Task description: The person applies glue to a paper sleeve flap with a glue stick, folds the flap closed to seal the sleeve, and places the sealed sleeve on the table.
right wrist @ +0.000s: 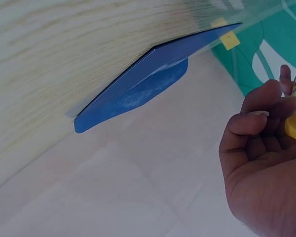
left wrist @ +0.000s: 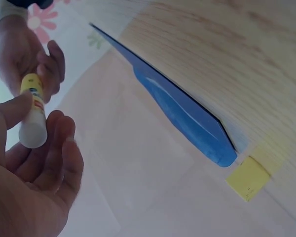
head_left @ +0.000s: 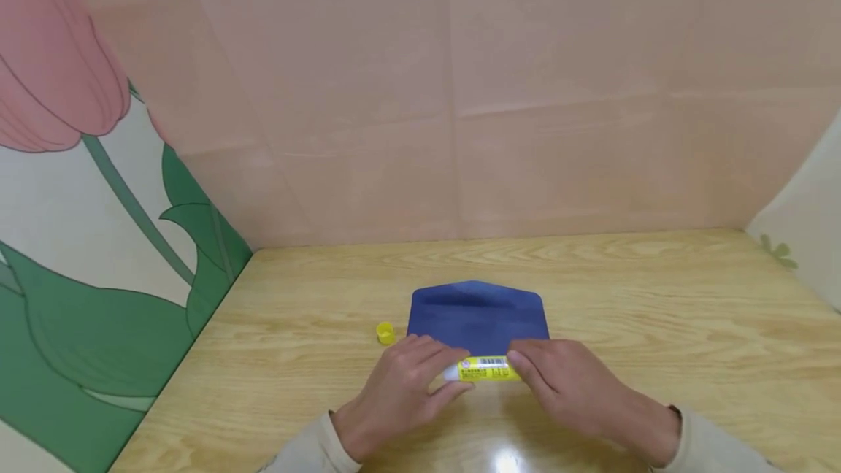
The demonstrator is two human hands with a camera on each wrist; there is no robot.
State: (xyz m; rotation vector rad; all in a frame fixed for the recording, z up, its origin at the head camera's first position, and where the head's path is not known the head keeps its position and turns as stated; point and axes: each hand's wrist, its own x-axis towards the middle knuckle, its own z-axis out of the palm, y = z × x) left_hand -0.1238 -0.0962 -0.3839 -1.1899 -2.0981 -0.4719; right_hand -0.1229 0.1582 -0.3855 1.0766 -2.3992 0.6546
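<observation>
A yellow glue stick (head_left: 488, 368) with a white end lies level between my two hands, close over the front of the table. My left hand (head_left: 410, 378) pinches it near the white end, thumb on one side and fingers on the other. At the yellow end, my right hand (head_left: 578, 391) grips it with thumb and curled fingers. The left wrist view shows the white end of the glue stick (left wrist: 33, 132) facing the camera. Just beyond the hands lies a dark blue envelope (head_left: 478, 321) with its flap raised on the far side.
A small yellow cap (head_left: 385, 333) stands on the wooden table (head_left: 302, 312) left of the envelope. Behind the table hangs a plain pinkish sheet (head_left: 453, 93). A tulip-patterned cloth (head_left: 85, 298) borders the left side, and a pale panel (head_left: 811, 217) the right.
</observation>
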